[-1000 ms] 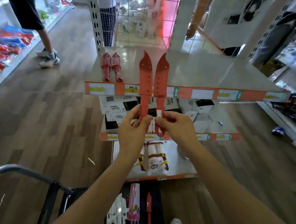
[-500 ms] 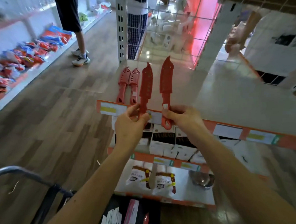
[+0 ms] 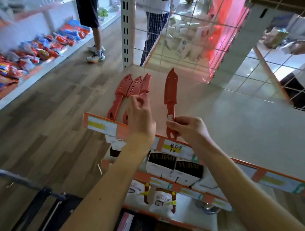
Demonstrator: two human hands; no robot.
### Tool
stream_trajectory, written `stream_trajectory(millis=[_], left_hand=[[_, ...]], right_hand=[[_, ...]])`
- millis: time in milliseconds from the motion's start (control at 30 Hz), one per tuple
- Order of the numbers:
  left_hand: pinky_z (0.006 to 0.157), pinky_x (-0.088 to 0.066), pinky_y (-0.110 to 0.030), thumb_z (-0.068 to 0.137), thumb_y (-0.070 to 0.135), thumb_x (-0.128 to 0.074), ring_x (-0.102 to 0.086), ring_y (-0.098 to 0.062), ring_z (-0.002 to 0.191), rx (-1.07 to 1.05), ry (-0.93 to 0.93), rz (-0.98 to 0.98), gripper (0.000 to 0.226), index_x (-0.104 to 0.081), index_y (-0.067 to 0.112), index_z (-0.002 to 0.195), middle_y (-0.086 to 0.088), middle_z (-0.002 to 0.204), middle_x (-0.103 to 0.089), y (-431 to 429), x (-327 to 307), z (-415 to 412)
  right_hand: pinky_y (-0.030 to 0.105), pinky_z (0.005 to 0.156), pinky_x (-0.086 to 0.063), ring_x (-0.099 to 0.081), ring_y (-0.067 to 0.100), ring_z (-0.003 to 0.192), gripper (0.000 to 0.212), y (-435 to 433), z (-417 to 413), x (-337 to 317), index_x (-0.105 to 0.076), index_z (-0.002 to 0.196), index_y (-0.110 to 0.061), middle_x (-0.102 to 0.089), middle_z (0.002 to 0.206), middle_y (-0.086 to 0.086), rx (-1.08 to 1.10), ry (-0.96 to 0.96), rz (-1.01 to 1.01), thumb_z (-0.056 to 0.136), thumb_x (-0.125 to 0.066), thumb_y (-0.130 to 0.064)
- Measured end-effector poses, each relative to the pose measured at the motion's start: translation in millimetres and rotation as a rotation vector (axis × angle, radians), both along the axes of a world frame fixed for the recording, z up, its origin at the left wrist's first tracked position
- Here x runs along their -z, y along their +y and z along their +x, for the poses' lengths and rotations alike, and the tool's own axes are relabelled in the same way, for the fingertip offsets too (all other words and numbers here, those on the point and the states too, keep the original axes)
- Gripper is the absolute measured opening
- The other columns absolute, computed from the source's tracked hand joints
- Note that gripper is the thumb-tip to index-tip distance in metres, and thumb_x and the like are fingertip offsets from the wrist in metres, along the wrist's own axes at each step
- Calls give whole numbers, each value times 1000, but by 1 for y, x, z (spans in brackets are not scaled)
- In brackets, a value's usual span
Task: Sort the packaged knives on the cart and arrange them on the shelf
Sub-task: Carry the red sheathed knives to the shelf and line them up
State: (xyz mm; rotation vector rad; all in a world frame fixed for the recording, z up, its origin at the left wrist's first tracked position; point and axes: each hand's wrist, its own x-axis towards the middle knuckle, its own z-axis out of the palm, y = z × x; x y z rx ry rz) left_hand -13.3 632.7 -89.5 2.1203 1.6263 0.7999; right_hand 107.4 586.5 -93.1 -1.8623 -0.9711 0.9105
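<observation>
A red sheathed knife (image 3: 170, 91) is gripped by its handle in the right hand (image 3: 187, 129), thumb and fingers closed around it, and is held with its tip pointing away over the pale top shelf (image 3: 228, 120). The left hand (image 3: 141, 114) is pinched shut on the handle of a third red knife (image 3: 145, 85), which lies just beside two more red knives (image 3: 126, 88) at the left end of the shelf; whether it has been fully set down cannot be told, since the hand covers its handle. Price labels (image 3: 102, 126) are carried along the orange shelf edge. White and black boxes (image 3: 175, 168) are seen on the shelf below, and the cart (image 3: 41, 197) is seen at the bottom left.
</observation>
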Motion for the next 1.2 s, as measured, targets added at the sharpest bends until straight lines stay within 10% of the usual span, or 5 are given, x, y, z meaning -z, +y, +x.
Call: stream_trajectory(millis=[600, 800, 1200], left_hand=[[109, -23, -38, 90, 2, -35, -23, -28, 132, 197, 395, -116, 55, -23, 8, 144, -3, 155, -19, 22, 20, -1], [108, -18, -44, 98, 22, -28, -25, -27, 129, 186, 508, -69, 46, -27, 10, 143, -2, 155, -21, 25, 24, -5], [94, -24, -40, 97, 17, -28, -24, -27, 124, 209, 494, -94, 48, -24, 9, 144, -3, 156, -18, 25, 24, -11]], right_hand=[[28, 80, -53, -61, 8, 67, 15, 16, 8, 1, -68, 66, -28, -68, 68, -7, -84, -16, -44, 80, -71, -27], [45, 94, -50, -61, 23, 77, 12, 27, -5, -5, -71, 76, -5, -71, 92, 24, -127, 95, -60, 83, -68, -15], [41, 87, -56, -69, 22, 80, 12, 53, -18, 0, -74, 74, -16, -72, 77, 5, -44, 33, -110, 72, -79, -26]])
